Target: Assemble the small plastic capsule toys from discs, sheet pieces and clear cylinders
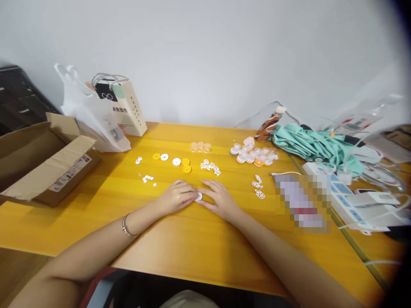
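Near the table's middle, a small white round piece [199, 196] sits between my two hands. The fingertips of my left hand [178, 196] close on its left side. From the right, the thumb and index finger of my right hand [221, 202] pinch it, partly hiding it. Just beyond lie flat white openwork pieces [210, 167], white discs [176, 161] and yellow discs [186, 169]. Small white pieces [147, 178] are scattered left of my left hand. More white openwork pieces [259, 194] lie to the right of my right hand.
Clear orange-tinted cups [201, 147] and a cluster of capped clear pieces [253, 155] stand farther back. An open cardboard box [73, 171] and bags [93, 115] occupy the left. On the right are a bottle [269, 125], green cloth [316, 143], a power strip [340, 194] and cables.
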`<state>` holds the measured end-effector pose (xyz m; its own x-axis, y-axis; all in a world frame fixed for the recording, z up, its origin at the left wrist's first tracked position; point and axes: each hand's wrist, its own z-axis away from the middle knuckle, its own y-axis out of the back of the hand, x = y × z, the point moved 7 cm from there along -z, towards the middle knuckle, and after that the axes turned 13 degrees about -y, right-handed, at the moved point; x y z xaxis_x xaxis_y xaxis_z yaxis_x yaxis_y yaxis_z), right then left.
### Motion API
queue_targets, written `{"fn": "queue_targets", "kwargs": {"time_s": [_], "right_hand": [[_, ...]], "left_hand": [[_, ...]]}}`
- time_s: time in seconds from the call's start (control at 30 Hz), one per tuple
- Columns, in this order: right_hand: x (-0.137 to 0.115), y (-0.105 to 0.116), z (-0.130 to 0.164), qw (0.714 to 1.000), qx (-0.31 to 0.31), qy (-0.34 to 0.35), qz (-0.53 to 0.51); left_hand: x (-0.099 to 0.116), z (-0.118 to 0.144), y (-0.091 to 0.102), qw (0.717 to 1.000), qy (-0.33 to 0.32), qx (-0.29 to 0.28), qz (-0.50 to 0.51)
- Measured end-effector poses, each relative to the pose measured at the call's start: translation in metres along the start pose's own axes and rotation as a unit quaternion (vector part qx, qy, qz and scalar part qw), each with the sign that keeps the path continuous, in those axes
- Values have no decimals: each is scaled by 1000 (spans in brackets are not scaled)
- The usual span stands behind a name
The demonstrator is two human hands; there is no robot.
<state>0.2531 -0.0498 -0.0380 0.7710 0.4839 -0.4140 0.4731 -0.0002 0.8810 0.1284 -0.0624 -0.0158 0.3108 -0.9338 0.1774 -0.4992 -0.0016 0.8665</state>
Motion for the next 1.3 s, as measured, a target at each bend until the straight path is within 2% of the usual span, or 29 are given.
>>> {"fn": "queue_targets", "kwargs": {"time_s": [0.2,0.43,0.6,0.9,1.17,1.3], "right_hand": [[0,3,0,999,-13,-5,-47],[-3,12,0,988,0,19,-151],[-4,9,-1,990,-17,14,-142],[-4,8,1,989,17,54,-137],[-5,7,2,990,39,74,-117],[-8,9,5,990,65,94,-84]], "left_hand": [[-5,5,8,999,19,30,27],[-9,4,9,994,35,31,98],[-10,5,3,993,39,19,111],[-8,9,5,998,-26,-3,49],[-6,8,8,999,-33,-7,32],[-3,7,8,999,-40,-27,7]]}}
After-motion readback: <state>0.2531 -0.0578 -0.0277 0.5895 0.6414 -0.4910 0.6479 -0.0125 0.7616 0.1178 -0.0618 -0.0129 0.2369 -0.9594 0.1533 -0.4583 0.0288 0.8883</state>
